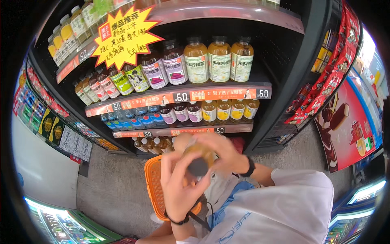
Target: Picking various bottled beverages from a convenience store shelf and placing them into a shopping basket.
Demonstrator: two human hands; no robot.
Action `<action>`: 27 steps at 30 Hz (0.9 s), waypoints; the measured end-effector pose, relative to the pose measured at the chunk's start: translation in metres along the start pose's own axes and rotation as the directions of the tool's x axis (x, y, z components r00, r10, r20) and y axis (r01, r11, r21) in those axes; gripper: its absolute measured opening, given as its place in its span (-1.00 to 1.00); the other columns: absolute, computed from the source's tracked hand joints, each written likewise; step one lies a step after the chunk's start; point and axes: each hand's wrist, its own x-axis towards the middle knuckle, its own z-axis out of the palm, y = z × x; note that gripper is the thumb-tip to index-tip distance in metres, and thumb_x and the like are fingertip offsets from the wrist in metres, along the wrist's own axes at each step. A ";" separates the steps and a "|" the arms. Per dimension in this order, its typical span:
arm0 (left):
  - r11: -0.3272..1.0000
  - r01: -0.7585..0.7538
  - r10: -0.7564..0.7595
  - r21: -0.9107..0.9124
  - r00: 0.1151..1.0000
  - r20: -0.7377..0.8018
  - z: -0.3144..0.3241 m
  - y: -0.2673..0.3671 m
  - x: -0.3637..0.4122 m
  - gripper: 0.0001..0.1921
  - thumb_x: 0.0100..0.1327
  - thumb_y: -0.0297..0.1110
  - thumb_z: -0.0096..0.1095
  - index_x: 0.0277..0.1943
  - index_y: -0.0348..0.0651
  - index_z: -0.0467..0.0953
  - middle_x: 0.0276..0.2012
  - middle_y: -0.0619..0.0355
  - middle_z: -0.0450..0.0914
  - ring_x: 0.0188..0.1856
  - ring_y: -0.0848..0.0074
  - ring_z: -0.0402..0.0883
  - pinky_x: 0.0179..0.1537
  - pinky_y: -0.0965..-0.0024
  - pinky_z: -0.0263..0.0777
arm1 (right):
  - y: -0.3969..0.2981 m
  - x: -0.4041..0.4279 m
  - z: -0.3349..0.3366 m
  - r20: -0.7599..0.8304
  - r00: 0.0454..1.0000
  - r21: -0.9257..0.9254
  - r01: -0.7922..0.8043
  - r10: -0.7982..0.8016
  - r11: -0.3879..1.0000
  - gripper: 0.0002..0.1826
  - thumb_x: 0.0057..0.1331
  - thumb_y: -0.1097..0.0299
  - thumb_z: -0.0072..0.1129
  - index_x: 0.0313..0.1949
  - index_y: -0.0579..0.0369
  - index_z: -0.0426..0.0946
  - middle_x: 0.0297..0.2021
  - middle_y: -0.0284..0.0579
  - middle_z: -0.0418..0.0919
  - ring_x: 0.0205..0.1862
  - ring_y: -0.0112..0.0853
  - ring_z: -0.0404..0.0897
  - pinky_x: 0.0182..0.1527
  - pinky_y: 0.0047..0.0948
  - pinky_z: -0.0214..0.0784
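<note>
Both hands hold a plastic bottle of amber drink [203, 152] in front of my body, its dark cap [197, 167] tilted towards me. My left hand [180, 193] has its fingers curled around the cap end. My right hand [227, 152] grips the bottle's side; motion blurs the fingers and hides the label. Beneath my left hand is an orange plastic basket [153, 186], partly covered by my arm. Ahead, the middle shelf carries lemon tea bottles with pale green labels [219, 62] and dark bottles with purple labels [174, 65].
A lower shelf holds small yellow-label bottles [236, 110] and water bottles [146, 119]. A yellow starburst sign [126, 36] bears handwriting. Red snack packets [329, 79] hang at right, near a red freezer [347, 131]. A lit drinks cooler [61, 224] stands at lower left.
</note>
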 end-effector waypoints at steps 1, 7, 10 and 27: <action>0.998 -0.040 0.038 -0.047 0.999 -0.031 0.013 -0.001 0.013 -0.47 -0.02 -0.59 0.58 0.09 -0.21 0.65 -0.08 0.12 0.43 -0.25 0.55 0.51 -0.43 0.57 0.42 | 0.005 0.003 -0.014 -0.061 0.998 -0.017 0.012 -0.013 1.000 -0.07 0.03 0.25 0.66 0.38 0.09 0.38 0.26 0.07 0.54 0.25 0.04 0.57 0.29 -0.03 0.42; 0.942 -0.131 0.167 -0.309 0.982 0.092 0.115 -0.012 0.088 -0.39 0.37 -0.38 0.37 0.43 -0.33 0.36 0.25 -0.13 0.47 0.17 0.17 0.57 0.12 0.26 0.53 | 0.015 0.028 -0.104 -0.551 0.806 -0.111 -0.327 0.216 0.938 -0.04 0.04 0.34 0.66 0.40 0.30 0.33 0.16 0.07 0.63 0.17 -0.30 0.63 0.22 -0.29 0.47; 0.922 -0.262 0.301 -0.285 0.948 0.103 0.158 -0.023 0.108 -0.40 0.44 -0.36 0.28 0.45 -0.39 0.31 0.36 -0.21 0.41 0.38 0.02 0.45 0.36 0.17 0.36 | 0.029 0.048 -0.141 -0.595 0.771 -0.084 -0.341 0.227 0.936 -0.09 0.12 0.39 0.60 0.41 0.30 0.30 0.15 0.06 0.64 0.15 -0.33 0.63 0.22 -0.31 0.46; 0.920 -0.223 0.297 -0.322 0.934 0.201 0.238 -0.042 0.121 -0.32 0.43 -0.31 0.23 0.51 -0.39 0.22 0.54 -0.23 0.22 0.64 -0.02 0.02 0.58 0.08 -0.02 | 0.101 0.065 -0.175 -0.679 0.696 -0.238 -0.509 0.234 0.827 -0.19 0.32 0.32 0.42 0.42 0.36 0.18 0.19 0.30 0.55 0.20 0.00 0.62 0.23 -0.19 0.42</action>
